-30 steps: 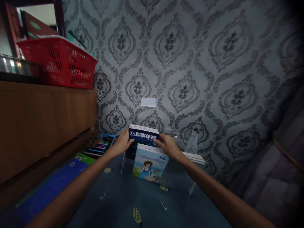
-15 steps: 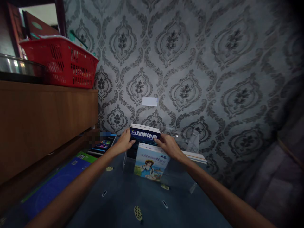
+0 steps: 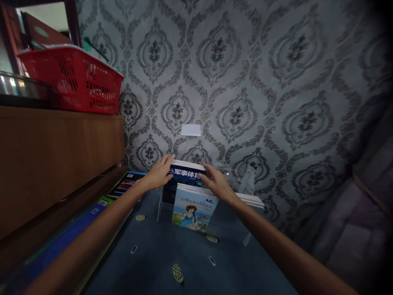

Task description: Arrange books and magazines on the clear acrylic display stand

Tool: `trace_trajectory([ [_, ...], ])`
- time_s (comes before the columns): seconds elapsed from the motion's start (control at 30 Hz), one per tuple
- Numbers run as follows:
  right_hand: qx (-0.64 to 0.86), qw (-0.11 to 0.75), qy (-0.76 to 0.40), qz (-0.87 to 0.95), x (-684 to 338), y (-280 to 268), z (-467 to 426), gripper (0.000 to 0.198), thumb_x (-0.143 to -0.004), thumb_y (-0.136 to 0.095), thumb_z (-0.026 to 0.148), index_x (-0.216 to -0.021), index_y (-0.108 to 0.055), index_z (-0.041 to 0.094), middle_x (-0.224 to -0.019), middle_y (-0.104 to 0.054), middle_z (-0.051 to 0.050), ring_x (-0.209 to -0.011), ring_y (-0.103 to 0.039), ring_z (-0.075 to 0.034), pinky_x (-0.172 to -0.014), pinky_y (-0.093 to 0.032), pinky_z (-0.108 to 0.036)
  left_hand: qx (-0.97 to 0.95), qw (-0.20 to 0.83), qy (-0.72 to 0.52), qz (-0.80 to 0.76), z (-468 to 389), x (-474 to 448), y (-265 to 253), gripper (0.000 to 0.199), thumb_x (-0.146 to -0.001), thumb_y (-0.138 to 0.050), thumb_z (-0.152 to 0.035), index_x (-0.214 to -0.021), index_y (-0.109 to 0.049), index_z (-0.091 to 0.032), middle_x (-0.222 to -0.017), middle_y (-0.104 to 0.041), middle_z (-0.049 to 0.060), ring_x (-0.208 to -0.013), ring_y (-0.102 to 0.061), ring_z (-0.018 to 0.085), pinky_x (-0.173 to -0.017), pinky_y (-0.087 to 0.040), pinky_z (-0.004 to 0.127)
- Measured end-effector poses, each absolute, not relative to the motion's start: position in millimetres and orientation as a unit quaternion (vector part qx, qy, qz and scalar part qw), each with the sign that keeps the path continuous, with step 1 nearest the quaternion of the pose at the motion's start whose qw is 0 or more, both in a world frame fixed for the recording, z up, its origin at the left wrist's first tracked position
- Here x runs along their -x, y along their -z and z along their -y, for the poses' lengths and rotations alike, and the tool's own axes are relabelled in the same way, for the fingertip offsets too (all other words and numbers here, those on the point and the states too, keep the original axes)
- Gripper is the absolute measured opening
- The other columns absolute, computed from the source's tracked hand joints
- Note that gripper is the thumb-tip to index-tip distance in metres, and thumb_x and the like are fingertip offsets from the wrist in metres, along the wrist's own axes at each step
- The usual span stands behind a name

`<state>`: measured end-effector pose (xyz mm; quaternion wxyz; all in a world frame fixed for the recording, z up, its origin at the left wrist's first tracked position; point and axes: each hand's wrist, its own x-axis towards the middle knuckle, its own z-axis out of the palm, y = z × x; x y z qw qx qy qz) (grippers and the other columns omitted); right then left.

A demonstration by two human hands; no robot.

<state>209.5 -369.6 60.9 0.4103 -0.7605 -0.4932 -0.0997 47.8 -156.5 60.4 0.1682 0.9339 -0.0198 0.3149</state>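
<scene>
Dark blue books (image 3: 186,174) with white Chinese lettering stand upright in a clear acrylic holder (image 3: 160,207). My left hand (image 3: 159,172) holds their upper left corner, its fingers over the top edge and its thumb at the front cover. At the right end, my right hand (image 3: 216,182) grips the same books, thumb in front and other fingertips at the top edge. In front of them stands a light blue book (image 3: 194,209) with a drawn girl in a hat on its cover. More white-edged books (image 3: 250,200) sit at the right, partly behind my right forearm.
Left of the holder lie a dark book (image 3: 124,184) and blue-green books (image 3: 70,231). A wooden cabinet (image 3: 61,151) bears a red basket (image 3: 73,80) and a metal basin (image 3: 24,88). The patterned wall (image 3: 239,82) rises behind the dark patterned tabletop (image 3: 147,262).
My left hand has moved up, its fingers now lying over the books' top edge. My right hand has lifted slightly along the right end. The view has shifted a little.
</scene>
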Motion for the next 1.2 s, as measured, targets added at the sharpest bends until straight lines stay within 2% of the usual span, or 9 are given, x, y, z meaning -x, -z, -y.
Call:
trace_trajectory([
  [0.17, 0.749, 0.430, 0.082, 0.497, -209, -56, 367, 0.042, -0.087, -0.059, 0.034, -0.127, -0.058, 0.018, -0.103, -0.074, -0.010, -0.096, -0.069, -0.026, -0.088, -0.054, -0.041, -0.949, 0.127, -0.288, 0.027, 158, -45, -66, 0.064, -0.085, -0.053, -0.019, -0.145, -0.032, -0.012, -0.143, -0.040, 0.021, -0.137, -0.039, 0.032, -0.114, -0.034, 0.048],
  [0.4, 0.753, 0.422, 0.060, 0.501, -209, -57, 371, 0.033, -0.084, -0.063, 0.029, -0.115, -0.063, 0.017, -0.100, -0.075, -0.011, -0.092, -0.070, -0.026, -0.085, -0.055, -0.040, -0.948, 0.126, -0.292, 0.032, 155, -45, -65, 0.065, -0.085, -0.054, -0.020, -0.146, -0.031, -0.015, -0.141, -0.041, 0.017, -0.135, -0.040, 0.031, -0.114, -0.033, 0.047],
  [0.57, 0.758, 0.440, 0.037, 0.480, -211, -57, 374, 0.039, -0.083, -0.066, 0.028, -0.119, -0.060, 0.016, -0.102, -0.075, -0.013, -0.095, -0.071, -0.027, -0.087, -0.055, -0.043, -0.950, 0.116, -0.289, 0.030, 154, -45, -65, 0.069, -0.084, -0.055, -0.020, -0.148, -0.029, -0.013, -0.142, -0.041, 0.019, -0.137, -0.039, 0.031, -0.116, -0.032, 0.045],
  [0.73, 0.753, 0.464, 0.010, 0.467, -213, -55, 376, 0.040, -0.082, -0.066, 0.025, -0.120, -0.061, 0.014, -0.105, -0.075, -0.015, -0.099, -0.072, -0.028, -0.088, -0.057, -0.044, -0.944, 0.151, -0.293, 0.027, 152, -42, -64, 0.075, -0.084, -0.057, -0.022, -0.151, -0.025, -0.016, -0.148, -0.040, 0.018, -0.141, -0.035, 0.030, -0.117, -0.029, 0.046],
  [0.9, 0.747, 0.471, 0.000, 0.469, -213, -53, 378, 0.039, -0.082, -0.065, 0.023, -0.120, -0.062, 0.015, -0.105, -0.076, -0.013, -0.100, -0.072, -0.027, -0.090, -0.057, -0.044, -0.938, 0.184, -0.292, 0.023, 152, -38, -64, 0.080, -0.083, -0.057, -0.023, -0.153, -0.019, -0.011, -0.154, -0.033, 0.021, -0.146, -0.029, 0.030, -0.121, -0.023, 0.046],
  [1.2, 0.725, 0.491, -0.007, 0.484, -212, -54, 376, 0.036, -0.082, -0.065, 0.024, -0.118, -0.064, 0.018, -0.105, -0.077, -0.011, -0.099, -0.073, -0.026, -0.088, -0.058, -0.043, -0.922, 0.228, -0.314, 0.006, 143, -32, -51, 0.086, -0.081, -0.062, -0.028, -0.152, -0.016, -0.011, -0.158, -0.027, 0.022, -0.148, -0.027, 0.032, -0.121, -0.024, 0.048],
])
